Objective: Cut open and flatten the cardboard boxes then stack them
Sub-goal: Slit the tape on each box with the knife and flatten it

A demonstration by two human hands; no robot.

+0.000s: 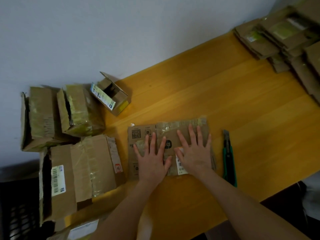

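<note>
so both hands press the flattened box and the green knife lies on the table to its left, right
Not quite. In the head view the green knife lies on the table to the right of the flattened box, not the left. The left hand and right hand do press on it.

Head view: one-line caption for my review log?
Left hand and right hand press a flattened box onto the table, knife lying alongside.
</note>
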